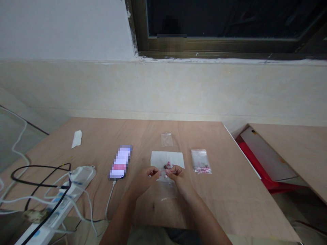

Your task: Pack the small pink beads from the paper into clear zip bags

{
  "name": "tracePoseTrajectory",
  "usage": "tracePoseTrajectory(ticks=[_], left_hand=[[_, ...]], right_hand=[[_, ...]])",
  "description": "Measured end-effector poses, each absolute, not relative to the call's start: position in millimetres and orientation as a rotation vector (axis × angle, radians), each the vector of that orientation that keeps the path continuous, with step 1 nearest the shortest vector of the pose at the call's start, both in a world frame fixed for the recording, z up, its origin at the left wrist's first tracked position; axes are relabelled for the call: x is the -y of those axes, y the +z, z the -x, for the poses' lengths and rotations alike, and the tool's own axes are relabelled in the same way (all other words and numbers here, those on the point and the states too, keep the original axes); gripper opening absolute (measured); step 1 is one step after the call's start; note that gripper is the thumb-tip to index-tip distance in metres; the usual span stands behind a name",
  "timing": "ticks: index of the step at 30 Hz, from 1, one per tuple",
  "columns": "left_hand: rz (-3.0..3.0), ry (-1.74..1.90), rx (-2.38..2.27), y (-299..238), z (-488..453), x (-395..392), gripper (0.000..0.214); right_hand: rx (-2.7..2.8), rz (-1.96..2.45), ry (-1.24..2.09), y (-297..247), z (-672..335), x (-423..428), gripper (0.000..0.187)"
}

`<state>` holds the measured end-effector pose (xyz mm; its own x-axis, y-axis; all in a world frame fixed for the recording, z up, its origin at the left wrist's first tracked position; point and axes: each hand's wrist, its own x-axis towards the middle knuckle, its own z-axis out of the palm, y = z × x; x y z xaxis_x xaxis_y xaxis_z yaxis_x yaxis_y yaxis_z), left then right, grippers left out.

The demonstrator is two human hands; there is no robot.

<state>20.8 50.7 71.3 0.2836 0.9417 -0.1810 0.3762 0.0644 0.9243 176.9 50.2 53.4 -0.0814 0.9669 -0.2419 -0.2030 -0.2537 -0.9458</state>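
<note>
My left hand (153, 172) and my right hand (176, 173) meet low in the middle of the view, both with fingers pinched. A thin pale string (163, 170) runs between their fingertips. Just behind it, small pink and dark beads (168, 165) lie in a loose heap on a white sheet of paper (158, 157). Part of the sheet is hidden by my fingers. A clear plastic bag (167, 191) lies flat on the table below my hands, between my wrists.
Right of the paper sits a clear bag (201, 161) with pink pieces inside. A small clear bag (167, 139) lies behind. To the left are a charging phone (120, 162), a paper scrap (76, 139) and a cable-covered power strip (61, 204). The wooden table (230, 197) ends at a gap.
</note>
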Motion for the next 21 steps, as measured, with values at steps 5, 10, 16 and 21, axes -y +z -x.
tracePoseTrajectory(ticks=[5,10,16,21], left_hand=[[-1.477,0.749,-1.29,73,-18,-49,0.023],[-1.329,0.827,-1.396,70,-12,-57,0.027],[-1.307,0.873,-1.554,43,0,-63,0.029],[-1.462,0.837,-1.573,20,6,-60,0.025]], right_hand=[[1.007,1.22,1.537,43,-178,-45,0.028],[1.076,1.274,1.579,35,-184,-41,0.032],[1.193,1.496,1.212,45,-189,-89,0.027],[1.314,1.894,0.812,49,-183,-171,0.019]])
